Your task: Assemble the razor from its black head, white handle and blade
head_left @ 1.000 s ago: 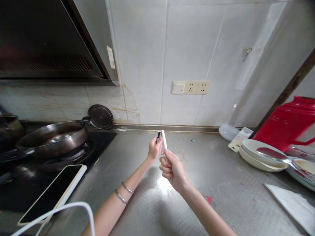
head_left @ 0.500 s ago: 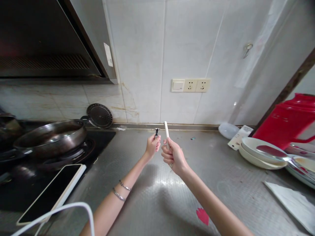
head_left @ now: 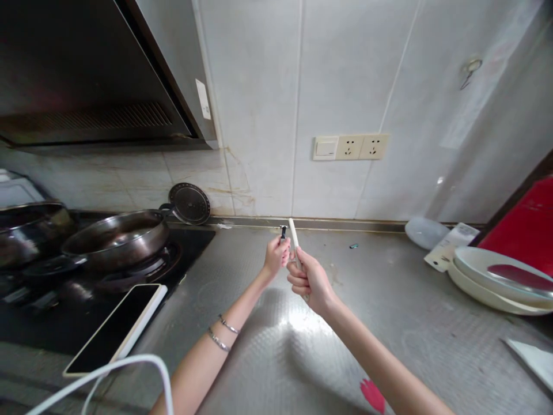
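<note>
Above the metal worktop [head_left: 242, 282], my left hand [head_left: 275, 256] is closed around a small black-handled tool [head_left: 283, 232] with a short metal crosspiece at its top; its exact kind is unclear. My right hand [head_left: 311, 279] grips a slim white stick [head_left: 294, 233], tilted upright, its lower part mostly covered by the fingers. Both hands are raised side by side, and the stick stands just right of the tool's head. Whether the two touch, I cannot tell.
At left, a steel pan [head_left: 118, 239] sits on the black hob [head_left: 196, 245], near a phone [head_left: 116, 328] and a white cable [head_left: 142, 358]. Stacked dishes [head_left: 479, 285] and a translucent bowl [head_left: 425, 232] stand at right. A small teal object [head_left: 353, 246] lies behind the hands.
The view has turned left, so the scene sits farther right and more of the hob shows. My hands have come a little closer together, still holding the tool and the stick.
</note>
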Demonstrator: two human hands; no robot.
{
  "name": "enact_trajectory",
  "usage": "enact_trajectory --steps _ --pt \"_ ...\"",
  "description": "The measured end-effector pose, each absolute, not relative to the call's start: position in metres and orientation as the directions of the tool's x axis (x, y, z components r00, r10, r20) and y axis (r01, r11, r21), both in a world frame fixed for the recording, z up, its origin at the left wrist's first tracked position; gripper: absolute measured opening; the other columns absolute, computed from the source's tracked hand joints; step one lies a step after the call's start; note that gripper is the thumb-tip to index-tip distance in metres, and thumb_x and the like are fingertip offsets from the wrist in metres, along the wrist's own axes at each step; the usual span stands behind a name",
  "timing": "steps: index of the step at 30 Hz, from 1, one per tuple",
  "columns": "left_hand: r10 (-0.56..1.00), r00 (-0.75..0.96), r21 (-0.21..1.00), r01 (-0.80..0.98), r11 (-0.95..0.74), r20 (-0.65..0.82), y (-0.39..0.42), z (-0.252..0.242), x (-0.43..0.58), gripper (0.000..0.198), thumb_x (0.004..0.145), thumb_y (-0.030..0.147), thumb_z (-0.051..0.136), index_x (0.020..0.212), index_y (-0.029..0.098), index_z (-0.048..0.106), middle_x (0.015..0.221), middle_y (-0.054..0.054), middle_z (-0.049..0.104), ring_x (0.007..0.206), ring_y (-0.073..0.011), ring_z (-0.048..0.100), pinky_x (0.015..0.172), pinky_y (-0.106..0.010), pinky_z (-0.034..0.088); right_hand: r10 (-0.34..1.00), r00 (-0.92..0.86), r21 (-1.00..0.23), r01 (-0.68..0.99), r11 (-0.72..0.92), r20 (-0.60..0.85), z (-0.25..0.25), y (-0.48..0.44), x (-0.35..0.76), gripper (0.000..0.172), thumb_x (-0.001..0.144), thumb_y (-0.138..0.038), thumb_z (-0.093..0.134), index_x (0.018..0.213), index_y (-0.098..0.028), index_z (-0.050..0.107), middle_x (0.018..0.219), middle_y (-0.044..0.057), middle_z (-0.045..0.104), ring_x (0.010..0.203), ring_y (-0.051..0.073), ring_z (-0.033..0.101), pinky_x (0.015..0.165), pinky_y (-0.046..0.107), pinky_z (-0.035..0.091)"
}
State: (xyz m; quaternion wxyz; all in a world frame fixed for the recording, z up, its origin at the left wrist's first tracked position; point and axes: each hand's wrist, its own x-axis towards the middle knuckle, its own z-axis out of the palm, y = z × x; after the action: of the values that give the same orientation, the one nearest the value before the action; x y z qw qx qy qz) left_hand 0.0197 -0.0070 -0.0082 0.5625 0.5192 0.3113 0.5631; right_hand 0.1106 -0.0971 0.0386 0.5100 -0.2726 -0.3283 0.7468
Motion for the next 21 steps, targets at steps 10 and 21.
enact_trajectory --steps 10,21 --pt "0.966 0.141 0.938 -0.305 -0.164 0.215 -0.009 -0.009 0.021 0.031 0.071 0.041 0.059 0.061 0.019 0.039 0.038 0.011 0.031 0.027 -0.0024 0.025 0.031 -0.018 0.015 0.935 -0.331 -0.741 -0.596 -0.310 -0.125 0.023 -0.107 0.101 0.042 0.071 -0.053 0.060 0.066 -0.022 0.032 0.044 -0.013 0.020 0.036 0.002 0.005 0.030 0.014 0.003" --pt "0.976 0.148 0.938 -0.331 -0.102 0.159 -0.016 0.000 0.025 0.034 0.069 0.044 0.060 0.062 0.019 0.037 0.039 0.011 0.029 0.028 -0.0017 0.022 0.031 -0.017 0.014 0.950 -0.289 -0.782 -0.562 -0.270 -0.120 0.020 -0.112 0.102 0.041 0.072 -0.054 0.058 0.070 -0.023 0.031 0.044 -0.013 0.021 0.035 0.003 0.006 0.031 0.014 0.004"
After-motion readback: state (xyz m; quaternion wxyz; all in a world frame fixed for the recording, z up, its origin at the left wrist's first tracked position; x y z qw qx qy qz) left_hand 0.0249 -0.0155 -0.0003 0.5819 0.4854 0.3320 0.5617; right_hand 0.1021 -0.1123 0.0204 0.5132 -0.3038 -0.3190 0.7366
